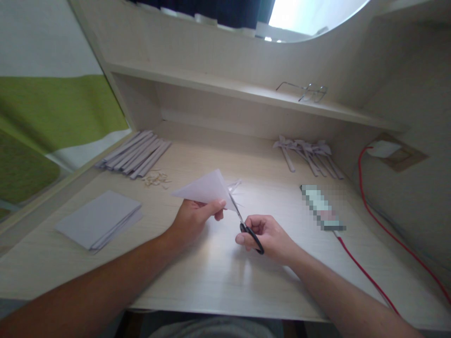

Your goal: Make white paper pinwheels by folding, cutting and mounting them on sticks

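Over the middle of the desk, my left hand (199,213) pinches a folded white sheet of paper (206,187) by its lower edge, thumb on top. The paper has a triangular outline with its long tip pointing left. My right hand (266,234) has its fingers in the handles of black-handled scissors (251,234). Their metal blades reach up to the right edge of the paper; whether they are cutting into it I cannot tell. Just behind that edge lie thin white paper pieces (237,186), partly hidden by the sheet.
A stack of white paper (102,218) lies at the left, with rolled paper sticks (136,152) and small light scraps (157,179) behind. Paper pinwheels (306,152) lie back right. A phone (321,206) with a red cable (366,272) is at the right; eyeglasses (312,92) rest on the shelf.
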Available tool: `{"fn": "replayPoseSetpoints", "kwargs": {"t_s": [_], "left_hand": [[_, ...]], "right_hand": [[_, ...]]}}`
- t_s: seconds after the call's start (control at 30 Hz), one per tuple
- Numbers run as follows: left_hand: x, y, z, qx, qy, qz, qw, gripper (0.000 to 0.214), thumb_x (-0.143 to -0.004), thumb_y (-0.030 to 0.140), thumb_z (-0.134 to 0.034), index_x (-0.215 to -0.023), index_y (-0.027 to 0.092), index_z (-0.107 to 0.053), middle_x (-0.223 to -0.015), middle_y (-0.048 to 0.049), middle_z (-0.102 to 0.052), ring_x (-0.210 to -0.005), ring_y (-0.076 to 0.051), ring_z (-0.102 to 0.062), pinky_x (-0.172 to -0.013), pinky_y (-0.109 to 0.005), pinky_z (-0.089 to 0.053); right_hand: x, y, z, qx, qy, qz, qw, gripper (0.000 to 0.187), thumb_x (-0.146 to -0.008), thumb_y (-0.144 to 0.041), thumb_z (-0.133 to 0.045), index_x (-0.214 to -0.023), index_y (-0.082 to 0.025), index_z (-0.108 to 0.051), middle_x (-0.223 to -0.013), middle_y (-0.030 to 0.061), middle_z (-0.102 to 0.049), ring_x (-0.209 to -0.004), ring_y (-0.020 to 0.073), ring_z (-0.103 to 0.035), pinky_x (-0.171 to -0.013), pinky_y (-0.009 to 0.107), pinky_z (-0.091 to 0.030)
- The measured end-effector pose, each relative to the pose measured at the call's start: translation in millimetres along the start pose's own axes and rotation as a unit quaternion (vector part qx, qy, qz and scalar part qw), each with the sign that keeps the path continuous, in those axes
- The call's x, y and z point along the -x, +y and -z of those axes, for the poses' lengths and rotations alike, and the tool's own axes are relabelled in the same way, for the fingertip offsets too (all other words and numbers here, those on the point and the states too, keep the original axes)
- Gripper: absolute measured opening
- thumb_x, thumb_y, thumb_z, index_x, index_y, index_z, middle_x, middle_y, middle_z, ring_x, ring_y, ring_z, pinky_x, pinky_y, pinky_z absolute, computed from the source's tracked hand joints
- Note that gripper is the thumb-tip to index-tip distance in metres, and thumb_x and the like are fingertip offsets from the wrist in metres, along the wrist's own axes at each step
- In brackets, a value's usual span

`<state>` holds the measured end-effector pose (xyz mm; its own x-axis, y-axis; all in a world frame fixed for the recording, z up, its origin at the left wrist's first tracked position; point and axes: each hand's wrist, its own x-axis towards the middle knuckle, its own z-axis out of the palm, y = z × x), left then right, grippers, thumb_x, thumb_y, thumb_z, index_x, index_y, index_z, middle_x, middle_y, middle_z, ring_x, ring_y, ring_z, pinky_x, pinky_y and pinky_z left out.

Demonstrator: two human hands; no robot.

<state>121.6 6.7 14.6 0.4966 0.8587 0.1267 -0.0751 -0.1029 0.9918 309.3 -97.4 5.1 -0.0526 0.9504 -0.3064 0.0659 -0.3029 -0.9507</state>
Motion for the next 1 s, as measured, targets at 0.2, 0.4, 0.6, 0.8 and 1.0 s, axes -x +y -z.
{"fn": "replayPoseSetpoints", "kwargs": {"t_s": [0.2,0.4,0.6,0.8,1.0], "left_hand": [[2.6,-0.6,-0.5,-0.014,-0.022,0.019,0.999,0.03,-0.08,0.034,-0.071,-0.056,0.018,-0.064,-0.063,-0.003,-0.066,-0.067,-0.018,-0.062,-0.07,-0.03,-0.05],[3.1,-2.9,-2.6,-0.021,-0.036,0.033,0.999,0.028,-0.077,0.035,-0.072,-0.056,0.018,-0.065,-0.063,-0.0035,-0.067,-0.066,-0.018,-0.063,-0.068,-0.029,-0.05],[3.5,-2.2,-5.2,0.002,-0.027,0.051,0.998,0.022,-0.073,0.033,-0.075,-0.061,0.017,-0.066,-0.061,-0.0015,-0.066,-0.062,-0.017,-0.061,-0.061,-0.027,-0.049],[5.0,-4.3,-4.8,-0.015,-0.017,0.017,1.0,0.015,-0.075,0.028,-0.075,-0.067,0.018,-0.067,-0.065,0.0,-0.067,-0.064,-0.016,-0.061,-0.061,-0.026,-0.048],[4.2,-5.6,-5.0,0.017,-0.032,0.023,0.999,0.016,-0.075,0.027,-0.077,-0.068,0.017,-0.067,-0.065,0.0007,-0.066,-0.062,-0.014,-0.059,-0.059,-0.025,-0.047]], "right_hand": [[0.8,0.3,0.8,0.004,-0.006,-0.001,1.0,0.047,-0.068,-0.052,-0.089,-0.067,-0.018,-0.056,-0.056,-0.0057,-0.051,-0.05,0.0077,-0.038,-0.048,0.024,-0.025],[-1.2,2.6,1.5,-0.01,-0.018,0.016,1.0,0.048,-0.068,-0.051,-0.09,-0.07,-0.018,-0.055,-0.058,-0.007,-0.047,-0.052,0.0078,-0.036,-0.049,0.024,-0.023],[-1.1,2.1,1.4,-0.007,-0.013,0.013,1.0,0.047,-0.068,-0.05,-0.09,-0.07,-0.017,-0.056,-0.058,-0.0066,-0.047,-0.052,0.0077,-0.036,-0.049,0.024,-0.023],[0.3,2.5,2.4,-0.007,-0.018,0.025,0.999,0.044,-0.071,-0.048,-0.089,-0.071,-0.017,-0.057,-0.061,-0.0061,-0.048,-0.054,0.0082,-0.038,-0.051,0.024,-0.025],[-0.3,2.5,1.5,-0.006,-0.014,0.019,1.0,0.044,-0.071,-0.047,-0.089,-0.072,-0.017,-0.057,-0.06,-0.0065,-0.048,-0.053,0.0077,-0.037,-0.051,0.024,-0.025]]}}
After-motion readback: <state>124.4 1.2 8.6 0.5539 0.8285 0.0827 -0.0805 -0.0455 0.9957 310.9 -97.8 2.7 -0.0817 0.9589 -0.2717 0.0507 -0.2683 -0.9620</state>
